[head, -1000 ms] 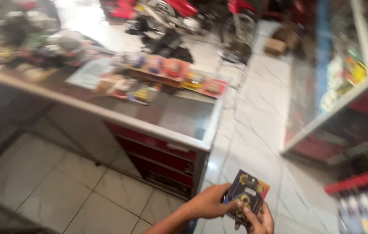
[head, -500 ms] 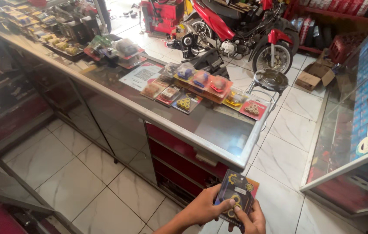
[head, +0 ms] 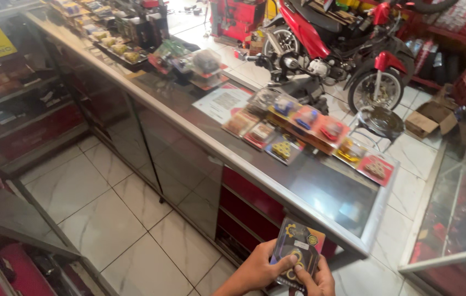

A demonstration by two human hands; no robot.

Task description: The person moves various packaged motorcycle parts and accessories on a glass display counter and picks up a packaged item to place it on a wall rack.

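Tiled shop floor point(head: 107, 219) lay under you. Your left hand point(head: 257, 271) and right hand point(head: 318, 279) both clasped dark packet point(head: 299, 255), thumbs pressed on its front, low before glass counter point(head: 320, 192); red motorbike point(head: 331, 38) stood beyond.

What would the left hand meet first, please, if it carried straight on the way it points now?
The left hand points up and right, so it would probably meet the near edge of the glass counter just beyond the dark packet it grips; depth is uncertain.
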